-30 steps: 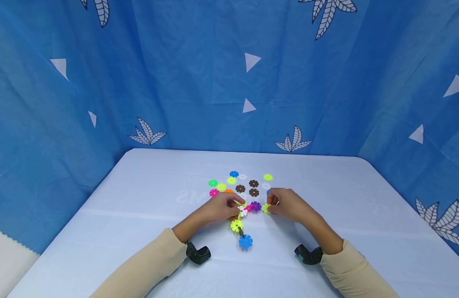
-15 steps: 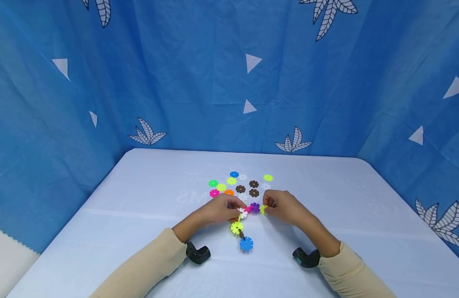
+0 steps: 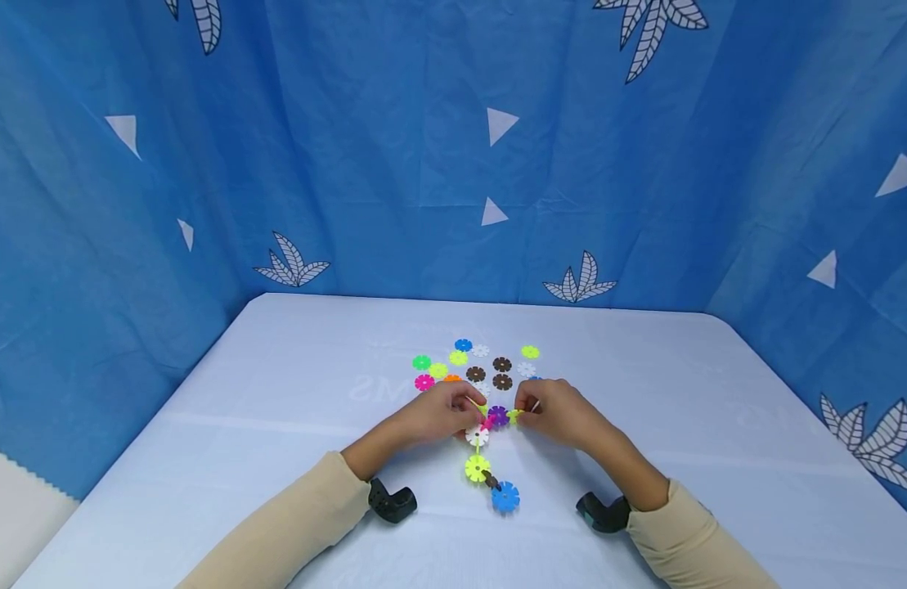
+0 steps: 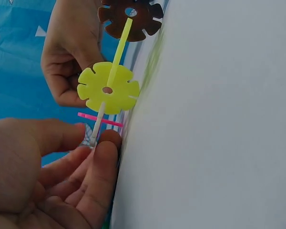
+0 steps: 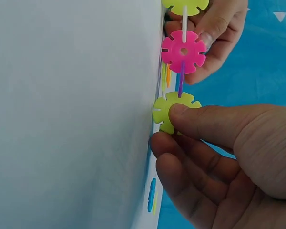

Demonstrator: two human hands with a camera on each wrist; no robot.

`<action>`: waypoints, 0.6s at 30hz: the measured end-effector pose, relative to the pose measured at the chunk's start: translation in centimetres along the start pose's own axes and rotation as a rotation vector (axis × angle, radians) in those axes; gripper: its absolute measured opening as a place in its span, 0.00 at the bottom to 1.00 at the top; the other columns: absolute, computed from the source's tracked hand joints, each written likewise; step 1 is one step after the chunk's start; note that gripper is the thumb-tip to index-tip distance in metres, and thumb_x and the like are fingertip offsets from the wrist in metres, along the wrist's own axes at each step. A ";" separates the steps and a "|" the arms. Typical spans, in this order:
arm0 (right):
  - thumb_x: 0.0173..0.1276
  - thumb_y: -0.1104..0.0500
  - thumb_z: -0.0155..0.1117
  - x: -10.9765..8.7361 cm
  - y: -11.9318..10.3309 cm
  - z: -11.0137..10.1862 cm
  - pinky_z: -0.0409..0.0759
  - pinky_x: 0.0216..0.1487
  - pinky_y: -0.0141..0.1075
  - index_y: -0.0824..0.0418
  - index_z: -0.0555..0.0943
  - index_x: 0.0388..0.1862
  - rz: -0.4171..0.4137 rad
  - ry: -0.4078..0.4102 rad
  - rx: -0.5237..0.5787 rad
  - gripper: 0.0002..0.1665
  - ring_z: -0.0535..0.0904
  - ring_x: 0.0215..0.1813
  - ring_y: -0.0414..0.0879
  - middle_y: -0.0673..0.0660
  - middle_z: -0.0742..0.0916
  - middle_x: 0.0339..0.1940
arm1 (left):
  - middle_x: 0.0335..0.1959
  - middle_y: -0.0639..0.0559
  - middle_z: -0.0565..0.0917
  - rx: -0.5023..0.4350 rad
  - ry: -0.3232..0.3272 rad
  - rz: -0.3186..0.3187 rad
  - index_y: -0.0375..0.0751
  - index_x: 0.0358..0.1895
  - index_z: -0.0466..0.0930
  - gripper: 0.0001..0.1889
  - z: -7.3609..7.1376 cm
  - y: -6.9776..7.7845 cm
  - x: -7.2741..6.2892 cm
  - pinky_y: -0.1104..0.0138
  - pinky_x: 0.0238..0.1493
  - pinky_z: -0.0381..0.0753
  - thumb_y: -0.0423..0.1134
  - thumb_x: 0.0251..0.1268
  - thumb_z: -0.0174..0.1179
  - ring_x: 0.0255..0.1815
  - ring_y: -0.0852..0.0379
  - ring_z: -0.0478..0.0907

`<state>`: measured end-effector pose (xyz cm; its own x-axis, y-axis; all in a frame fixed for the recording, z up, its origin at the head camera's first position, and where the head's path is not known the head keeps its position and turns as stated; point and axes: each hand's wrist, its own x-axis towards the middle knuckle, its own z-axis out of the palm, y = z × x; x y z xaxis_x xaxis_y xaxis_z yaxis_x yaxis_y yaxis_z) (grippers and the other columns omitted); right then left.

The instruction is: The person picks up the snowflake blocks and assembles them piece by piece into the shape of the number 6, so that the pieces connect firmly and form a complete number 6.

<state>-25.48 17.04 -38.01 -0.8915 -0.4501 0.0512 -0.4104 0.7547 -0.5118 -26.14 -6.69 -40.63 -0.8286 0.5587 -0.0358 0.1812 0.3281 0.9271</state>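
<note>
Step in hand, as judged: fitting the end disc, a yellow one, to the purple disc of the slotted chain.

Position: the chain is above or on the near-middle of the table; contact along its whole length cannot be confirmed. From the near end it runs far through the blue disc, a brown disc, two yellow discs and the white disc. It then turns right through the pink disc to the purple disc.

Left hand: thumb and fingers pinch the chain about the white and pink discs. Which disc takes the pressure cannot be told.

Right hand: the thumb is on the face of the end disc with a finger behind, pinching it. The end disc stands roughly square to the purple disc and meets its edge. Depth of engagement cannot be told.

Next move, as judged: brace the chain at the left, align both slots, and press the end disc leftward until seated. Off-line pressure could bend a joint or part it.

Loose discs lie on the far side of the work.
</note>
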 end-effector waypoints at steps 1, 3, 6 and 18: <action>0.63 0.68 0.74 0.0 0.0 0.0 0.78 0.37 0.38 0.54 0.80 0.29 -0.004 0.001 0.002 0.12 0.76 0.33 0.43 0.45 0.83 0.28 | 0.36 0.50 0.84 -0.008 0.008 0.011 0.32 0.52 0.82 0.10 0.0 0.0 0.1 0.65 0.37 0.83 0.30 0.71 0.62 0.32 0.56 0.80; 0.63 0.68 0.74 0.0 0.0 0.1 0.78 0.36 0.37 0.55 0.81 0.28 -0.011 -0.001 0.011 0.12 0.76 0.33 0.42 0.45 0.83 0.28 | 0.36 0.50 0.85 -0.010 0.020 0.028 0.32 0.52 0.84 0.11 0.1 -0.2 0.1 0.66 0.37 0.82 0.30 0.70 0.62 0.33 0.57 0.80; 0.63 0.69 0.73 -0.1 -0.1 0.1 0.76 0.34 0.36 0.55 0.82 0.28 -0.032 -0.005 0.026 0.11 0.74 0.31 0.42 0.45 0.82 0.26 | 0.35 0.53 0.87 0.013 0.032 0.041 0.36 0.48 0.88 0.08 0.1 -0.4 0.2 0.68 0.36 0.80 0.30 0.69 0.64 0.33 0.59 0.79; 0.62 0.69 0.75 0.1 -0.8 0.6 0.76 0.29 0.32 0.59 0.83 0.28 -0.068 -0.050 0.045 0.09 0.74 0.28 0.42 0.46 0.83 0.24 | 0.30 0.54 0.85 0.022 0.099 0.025 0.37 0.36 0.89 0.03 0.3 -0.9 0.3 0.71 0.29 0.76 0.26 0.63 0.68 0.29 0.61 0.78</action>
<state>-25.10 16.13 -38.17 -0.8510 -0.5233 0.0447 -0.4593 0.7003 -0.5465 -26.41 -6.57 -41.56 -0.8720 0.4888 0.0251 0.2126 0.3321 0.9190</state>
